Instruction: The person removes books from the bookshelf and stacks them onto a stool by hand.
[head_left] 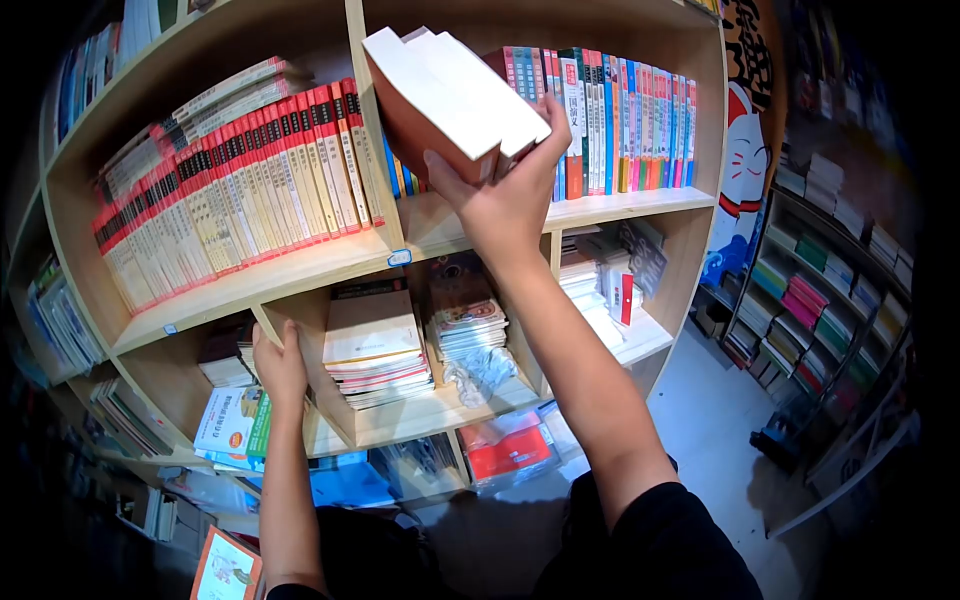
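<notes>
Within the right hand (510,212), books (452,88).

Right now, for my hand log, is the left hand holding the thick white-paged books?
No, the right hand holds the books, while the left hand is at a pale wooden divider.
</notes>
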